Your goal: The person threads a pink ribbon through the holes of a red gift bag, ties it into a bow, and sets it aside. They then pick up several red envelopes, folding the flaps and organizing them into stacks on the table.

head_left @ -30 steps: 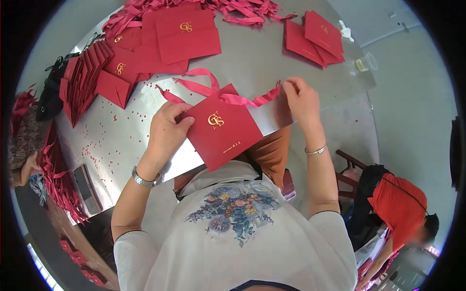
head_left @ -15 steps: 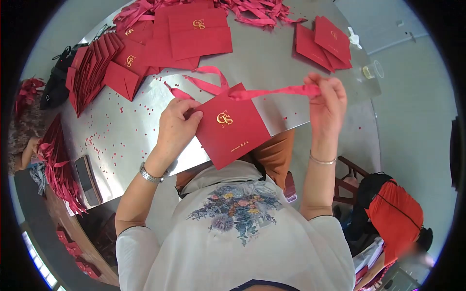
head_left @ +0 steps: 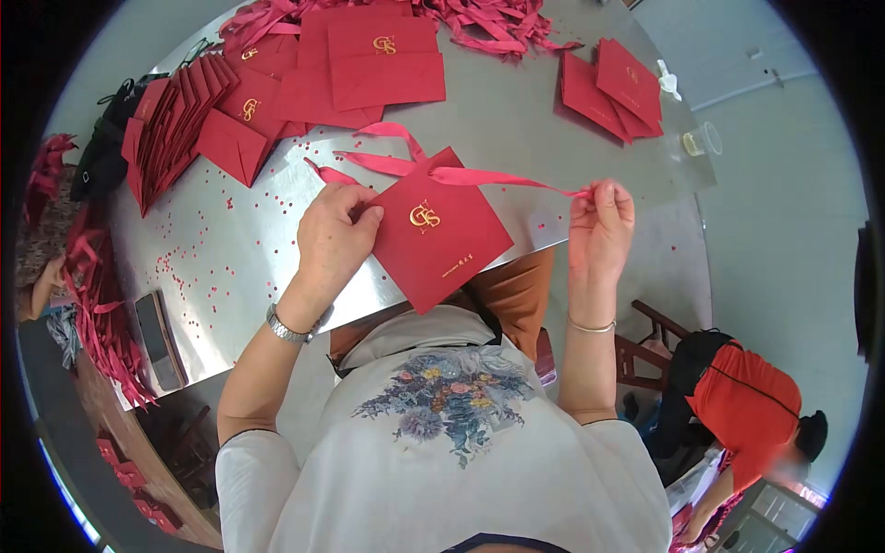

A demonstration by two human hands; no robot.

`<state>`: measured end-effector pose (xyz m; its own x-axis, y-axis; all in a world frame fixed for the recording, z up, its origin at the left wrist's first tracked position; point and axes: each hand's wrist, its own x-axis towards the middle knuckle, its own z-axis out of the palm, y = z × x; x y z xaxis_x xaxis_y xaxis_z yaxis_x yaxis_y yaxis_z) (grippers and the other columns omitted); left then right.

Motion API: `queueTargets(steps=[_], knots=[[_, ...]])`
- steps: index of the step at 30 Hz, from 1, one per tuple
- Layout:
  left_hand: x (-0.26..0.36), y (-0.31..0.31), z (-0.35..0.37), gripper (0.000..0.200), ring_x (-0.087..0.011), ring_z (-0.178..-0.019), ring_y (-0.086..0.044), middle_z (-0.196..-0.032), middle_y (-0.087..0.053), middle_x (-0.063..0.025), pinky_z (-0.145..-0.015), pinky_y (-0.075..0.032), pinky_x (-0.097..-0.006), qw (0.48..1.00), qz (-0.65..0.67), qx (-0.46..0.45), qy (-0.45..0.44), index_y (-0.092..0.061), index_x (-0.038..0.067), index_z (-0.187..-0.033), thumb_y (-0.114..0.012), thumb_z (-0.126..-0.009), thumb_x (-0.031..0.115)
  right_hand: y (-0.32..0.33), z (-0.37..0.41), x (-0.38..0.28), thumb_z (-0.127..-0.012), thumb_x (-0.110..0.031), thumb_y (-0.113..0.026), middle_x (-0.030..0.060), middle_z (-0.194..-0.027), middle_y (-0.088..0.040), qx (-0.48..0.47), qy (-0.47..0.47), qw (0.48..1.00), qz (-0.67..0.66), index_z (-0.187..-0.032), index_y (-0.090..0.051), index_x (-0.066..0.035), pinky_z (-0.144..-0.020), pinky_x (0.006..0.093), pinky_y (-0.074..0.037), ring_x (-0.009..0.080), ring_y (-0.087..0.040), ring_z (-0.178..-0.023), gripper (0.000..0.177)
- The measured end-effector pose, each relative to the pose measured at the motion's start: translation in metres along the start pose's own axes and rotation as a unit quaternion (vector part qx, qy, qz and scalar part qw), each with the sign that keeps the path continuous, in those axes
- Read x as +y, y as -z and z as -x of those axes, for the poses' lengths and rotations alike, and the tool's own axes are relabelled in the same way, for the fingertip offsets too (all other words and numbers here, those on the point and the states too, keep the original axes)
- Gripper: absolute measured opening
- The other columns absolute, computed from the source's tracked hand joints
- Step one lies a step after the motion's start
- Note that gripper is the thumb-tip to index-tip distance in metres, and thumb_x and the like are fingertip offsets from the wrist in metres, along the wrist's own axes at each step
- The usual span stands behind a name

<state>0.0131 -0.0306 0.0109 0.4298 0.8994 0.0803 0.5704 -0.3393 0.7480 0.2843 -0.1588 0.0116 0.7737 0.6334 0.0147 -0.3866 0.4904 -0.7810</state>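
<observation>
A red paper gift bag (head_left: 447, 235) with a gold logo lies flat and tilted at the table's near edge. My left hand (head_left: 336, 235) pinches its left corner between thumb and fingers. Through the bag's top runs a pink ribbon (head_left: 507, 177), drawn out to the right. Its far end is pinched in my right hand (head_left: 601, 230), which is closed and raised off the bag's right side. More ribbon (head_left: 383, 163) loops over the table behind the bag's top.
Flat red bags (head_left: 387, 64) and a fanned stack (head_left: 180, 129) cover the far left, below a ribbon heap (head_left: 502, 23). More bags (head_left: 630, 83) and a plastic cup (head_left: 702, 140) sit far right. A phone (head_left: 160, 339) lies left. A person in red (head_left: 747, 396) bends at right.
My right hand has moved down and slightly left, and the ribbon now slopes down toward it. My left hand keeps its hold on the bag. The person in red has shifted.
</observation>
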Motion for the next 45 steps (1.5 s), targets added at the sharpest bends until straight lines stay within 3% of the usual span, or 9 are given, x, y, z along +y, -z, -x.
queueTargets(steps=[5,8,12,14,22,28,35,40,45], knots=[[-0.001,-0.001,-0.002,0.013,-0.0230,-0.073,-0.063,-0.085,-0.062,-0.0089,-0.065,-0.049,-0.0338,1.000,0.006,0.000,0.004,-0.068,0.004,-0.087,-0.068,-0.076,0.010,-0.023,0.016,0.000,-0.088,-0.007,-0.064,0.0074,-0.085,-0.063,0.131,0.033,0.989,0.064,-0.086,-0.053,-0.004,-0.061,0.0237,-0.050,0.0124,-0.058,-0.071,0.011],[-0.002,-0.002,0.000,0.013,-0.0258,-0.075,-0.063,-0.085,-0.062,-0.0103,-0.067,-0.049,-0.0351,1.000,0.021,0.013,0.008,-0.068,0.004,-0.087,-0.068,-0.076,0.012,-0.021,0.026,-0.002,-0.085,-0.002,-0.065,0.0079,-0.081,-0.063,0.030,0.108,0.988,0.109,-0.081,-0.052,-0.004,-0.061,0.0239,-0.048,0.0128,-0.056,-0.067,0.014],[-0.002,-0.004,-0.004,0.013,-0.0330,-0.081,-0.061,-0.086,-0.063,-0.0146,-0.070,-0.049,-0.0403,0.999,-0.031,0.014,-0.030,-0.068,0.006,-0.085,-0.066,-0.077,0.016,-0.056,0.063,-0.008,-0.071,-0.004,-0.076,0.0070,-0.074,-0.063,-0.033,0.311,0.820,0.479,-0.073,-0.059,-0.005,-0.059,0.0264,-0.047,0.0160,-0.057,-0.062,0.017],[0.000,-0.005,-0.006,0.013,-0.0329,-0.081,-0.062,-0.085,-0.062,-0.0143,-0.070,-0.050,-0.0408,0.998,-0.043,0.020,-0.030,-0.068,0.006,-0.084,-0.066,-0.075,0.016,-0.089,0.073,-0.025,-0.071,-0.013,-0.078,0.0061,-0.066,-0.063,-0.198,0.187,0.726,0.632,-0.067,-0.064,-0.004,-0.059,0.0255,-0.050,0.0198,-0.061,-0.059,0.018],[0.035,0.013,0.005,0.012,-0.0317,-0.080,-0.061,-0.082,-0.061,-0.0125,-0.068,-0.048,-0.0381,0.980,-0.036,0.128,-0.148,-0.065,0.003,-0.082,-0.065,-0.080,0.014,-0.118,0.063,0.033,-0.075,-0.012,-0.071,0.0085,-0.068,-0.061,-0.269,0.423,0.693,0.519,-0.070,-0.060,-0.005,-0.051,0.0326,-0.047,0.0231,-0.062,-0.061,0.015],[0.045,0.025,0.011,0.034,-0.0378,-0.065,-0.057,-0.072,-0.057,-0.0187,-0.057,-0.044,-0.0429,0.994,0.053,-0.035,-0.086,-0.060,-0.001,-0.076,-0.056,-0.092,0.029,-0.122,0.054,0.032,-0.069,-0.013,-0.058,0.0046,-0.062,-0.049,-0.366,0.415,0.553,0.623,-0.070,-0.045,-0.009,-0.054,0.0306,-0.048,0.0199,-0.057,-0.057,0.014],[0.052,0.029,0.011,0.016,-0.0378,-0.068,-0.058,-0.075,-0.058,-0.0204,-0.058,-0.045,-0.0448,0.989,0.033,-0.050,-0.133,-0.058,-0.001,-0.077,-0.061,-0.084,0.013,-0.124,0.054,0.031,-0.069,-0.009,-0.059,0.0053,-0.061,-0.049,-0.387,0.411,0.528,0.634,-0.075,-0.051,-0.006,-0.052,0.0328,-0.046,0.0202,-0.056,-0.056,0.012],[0.052,0.029,0.007,0.012,-0.0373,-0.069,-0.059,-0.077,-0.059,-0.0209,-0.059,-0.046,-0.0423,0.989,0.038,-0.038,-0.139,-0.056,-0.002,-0.077,-0.060,-0.083,0.008,-0.127,0.052,0.030,-0.069,-0.009,-0.061,0.0021,-0.060,-0.050,-0.377,0.434,0.514,0.637,-0.107,-0.058,0.001,-0.052,0.0292,-0.045,0.0167,-0.054,-0.054,0.040],[0.043,0.029,0.000,0.008,-0.0339,-0.068,-0.061,-0.078,-0.061,-0.0193,-0.059,-0.047,-0.0381,0.990,0.100,-0.097,-0.036,-0.059,-0.002,-0.082,-0.060,-0.083,0.005,-0.133,0.052,0.025,-0.070,-0.010,-0.062,0.0032,-0.066,-0.054,-0.395,0.418,0.528,0.625,-0.109,-0.058,0.000,-0.056,0.0301,-0.045,0.0178,-0.056,-0.060,0.041]])
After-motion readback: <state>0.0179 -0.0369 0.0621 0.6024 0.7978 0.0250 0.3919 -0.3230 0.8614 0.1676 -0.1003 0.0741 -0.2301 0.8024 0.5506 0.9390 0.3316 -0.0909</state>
